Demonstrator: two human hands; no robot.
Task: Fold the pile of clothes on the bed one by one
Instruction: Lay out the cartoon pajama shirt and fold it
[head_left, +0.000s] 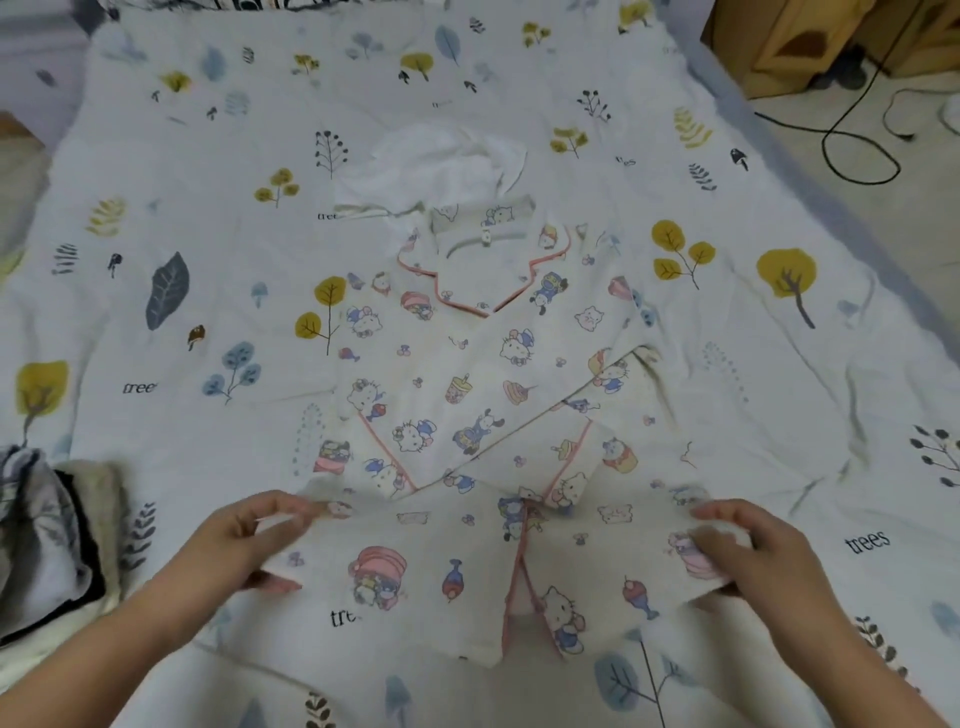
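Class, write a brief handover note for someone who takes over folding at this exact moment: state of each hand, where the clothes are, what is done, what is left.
Left hand: grip on the left side of the pajama top's hem.
Right hand: grip on the right side of that hem.
Pajama top: cartoon print, pink piping, lies collar away on the bedsheet; both sleeves already folded in across the front.
Done: sleeves in. The bottom edge appears lifted, fold upward probably starting.
Left: bring the hem toward the collar, then set the top aside.
White garment: crumpled beyond the collar, unfolded.
Pile of clothes: at the left edge, state unclear.
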